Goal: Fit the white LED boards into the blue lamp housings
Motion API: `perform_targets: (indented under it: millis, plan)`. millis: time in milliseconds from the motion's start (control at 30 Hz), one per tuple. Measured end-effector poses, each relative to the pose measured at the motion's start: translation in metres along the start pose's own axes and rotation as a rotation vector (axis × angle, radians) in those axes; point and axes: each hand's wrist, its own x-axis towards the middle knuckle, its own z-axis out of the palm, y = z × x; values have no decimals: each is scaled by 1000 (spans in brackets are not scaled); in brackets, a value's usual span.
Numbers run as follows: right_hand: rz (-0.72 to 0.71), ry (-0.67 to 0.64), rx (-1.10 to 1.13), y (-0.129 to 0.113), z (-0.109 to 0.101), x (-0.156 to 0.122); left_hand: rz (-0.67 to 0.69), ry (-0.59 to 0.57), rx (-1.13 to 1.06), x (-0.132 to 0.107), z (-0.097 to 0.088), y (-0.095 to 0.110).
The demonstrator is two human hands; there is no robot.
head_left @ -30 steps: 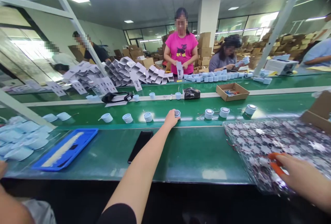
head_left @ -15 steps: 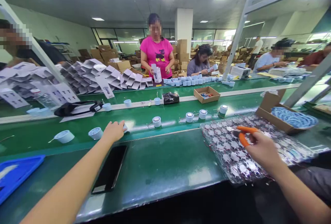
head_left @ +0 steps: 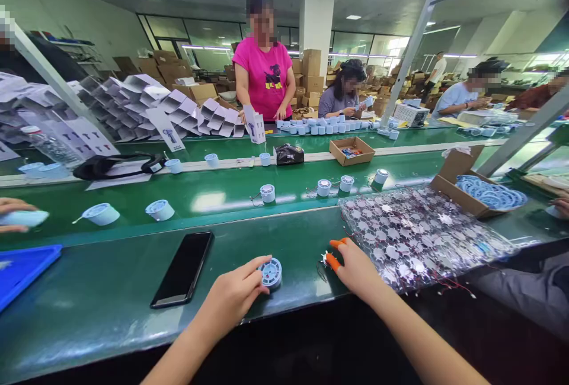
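While the left hand [head_left: 237, 293] has its thumb and fingers closed around the side of a light blue round housing [head_left: 271, 272], the right hand [head_left: 358, 266] faces it from across a short gap. The housing is over the near part of the green worktop [head_left: 293, 243], its spoked face turned up; whether it rests there or is slightly raised cannot be told. Orange finger covers [head_left: 332, 262] sheathe two fingertips of the right hand, and these fingers are bent with a narrow space between, holding a small white star-shaped piece [head_left: 325, 259] from which thin dark wires hang.

Just beside the right hand, a clear plastic sheet [head_left: 422, 234] bears many similar star-shaped pieces with wires, and behind it stands a cardboard box [head_left: 453, 186] of blue rings [head_left: 491, 192]. To the left of the left hand lies a black smartphone [head_left: 183, 269], with a blue tray [head_left: 26, 272] farther left. Beyond, more blue cups [head_left: 160, 210] are spaced along the green conveyor belt [head_left: 222, 195]. Across it, a co-worker in a pink shirt [head_left: 267, 71] has a hand at a white carton [head_left: 254, 124].
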Motion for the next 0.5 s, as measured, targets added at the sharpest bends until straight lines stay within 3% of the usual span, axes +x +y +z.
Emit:
perform_targets:
  millis: [133,367,433,500]
  plan:
    - [87,81,-152,-13,13,-14,-1,144,-146,-12,18,1]
    - [56,107,-143,-6,24,-17,-538,353,-577,-15,52,16]
    - [54,93,-127,-1,21,-16,-589,347,-653,-14,56,20]
    - [51,83,-105,2,16,-16,-591,317,-593,-12,55,25]
